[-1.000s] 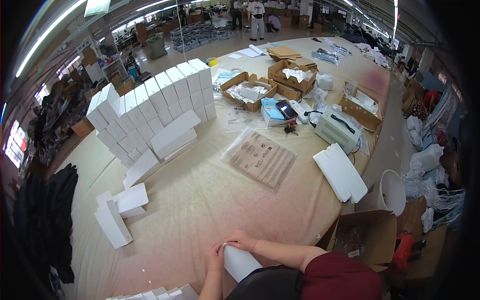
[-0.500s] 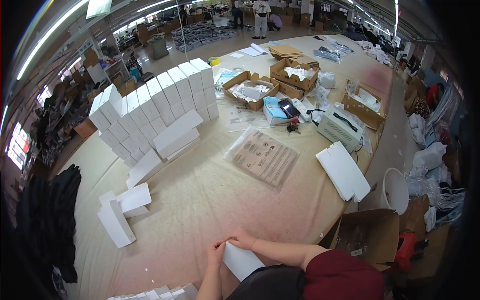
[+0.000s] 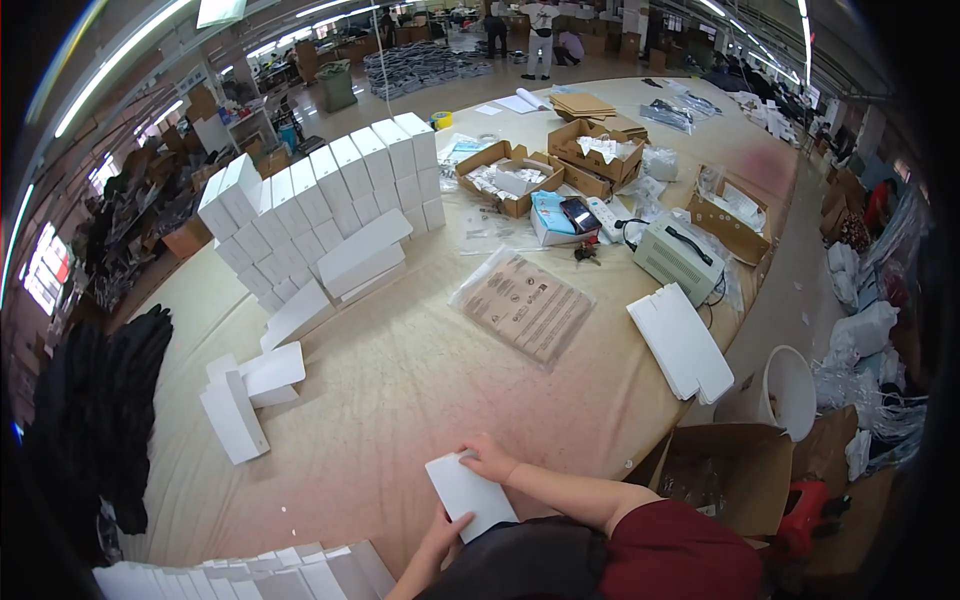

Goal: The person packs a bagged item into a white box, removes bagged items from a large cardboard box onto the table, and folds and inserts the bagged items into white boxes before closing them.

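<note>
A white box or folded card lies close against my body at the table's near edge. My left hand grips its lower left edge, with the thumb on the upper face. At its top right corner my right hand has its fingers curled over the edge. Several white boxes lie loosely to the left, and a wall of stacked white boxes stands beyond them. Flat white pieces are piled at the right. The inside of the held piece is hidden.
A bagged brown sheet lies mid-table. Behind it are open cartons, a phone and a grey-green device. White boxes line the near left edge. Dark cloth hangs at the left; people stand far back.
My left hand has slid down from the piece's top corner to its lower left edge. The piece shows more of its face and sits a little higher. The view has shifted slightly.
</note>
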